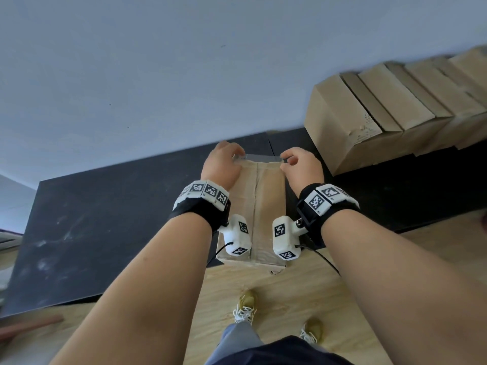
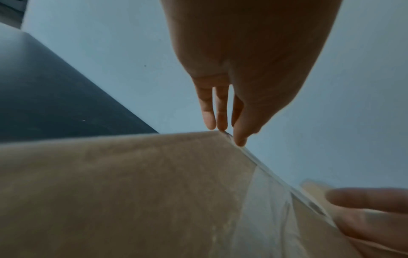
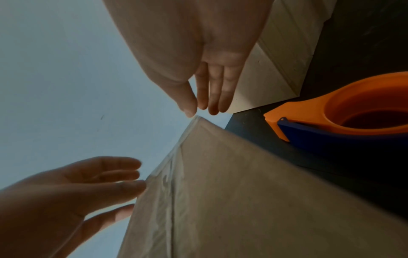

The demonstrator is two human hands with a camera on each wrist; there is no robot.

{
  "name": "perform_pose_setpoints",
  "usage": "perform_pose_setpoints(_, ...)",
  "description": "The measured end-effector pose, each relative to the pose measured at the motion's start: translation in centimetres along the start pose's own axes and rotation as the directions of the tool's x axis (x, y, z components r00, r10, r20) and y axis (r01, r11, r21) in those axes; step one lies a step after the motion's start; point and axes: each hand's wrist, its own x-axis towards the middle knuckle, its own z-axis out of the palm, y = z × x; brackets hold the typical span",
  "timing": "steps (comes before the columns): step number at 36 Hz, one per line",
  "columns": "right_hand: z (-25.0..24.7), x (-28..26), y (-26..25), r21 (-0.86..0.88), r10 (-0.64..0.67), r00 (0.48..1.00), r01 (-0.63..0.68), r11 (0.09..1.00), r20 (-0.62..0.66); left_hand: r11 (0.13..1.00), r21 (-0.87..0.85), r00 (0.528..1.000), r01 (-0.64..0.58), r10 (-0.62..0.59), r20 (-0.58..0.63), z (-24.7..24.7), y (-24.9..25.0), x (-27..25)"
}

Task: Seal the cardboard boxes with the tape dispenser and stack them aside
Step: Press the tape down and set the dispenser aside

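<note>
A closed cardboard box point(image 1: 266, 196) lies on the black table point(image 1: 105, 219), its centre seam running away from me. A strip of clear tape point(image 1: 261, 157) spans its far edge. My left hand point(image 1: 224, 159) pinches the strip's left end at the far left corner; in the left wrist view the thumb and fingers point(image 2: 239, 139) meet on the tape point(image 2: 264, 174). My right hand point(image 1: 297, 162) pinches the right end, thumb tip point(image 3: 189, 111) on the tape point(image 3: 172, 157). The orange and blue tape dispenser point(image 3: 331, 118) lies on the table right of the box point(image 3: 264, 200), held by nothing.
Several cardboard boxes point(image 1: 369, 114) stand in a row at the back right of the table, against the pale wall point(image 1: 158, 75). The box overhangs the table's near edge a little. Below is a wooden floor point(image 1: 290, 291) with my feet.
</note>
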Motion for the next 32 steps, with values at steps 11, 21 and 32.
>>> perform_pose_setpoints(11,0.3,0.5,0.2,0.000,0.086,0.980,-0.088,0.996,0.180,0.997,0.025,0.968,0.067,-0.071,0.242,1.1,-0.7,0.1)
perform_pose_setpoints(21,0.2,0.8,0.7,0.067,0.145,0.950,-0.170,0.983,0.277,0.950,-0.062,0.903,0.306,-0.269,0.334,1.8,0.6,0.4)
perform_pose_setpoints(32,-0.2,2.0,0.5,0.040,0.077,0.968,-0.089,0.995,0.240,0.967,-0.089,0.944,0.238,-0.209,0.255,2.4,0.1,0.4)
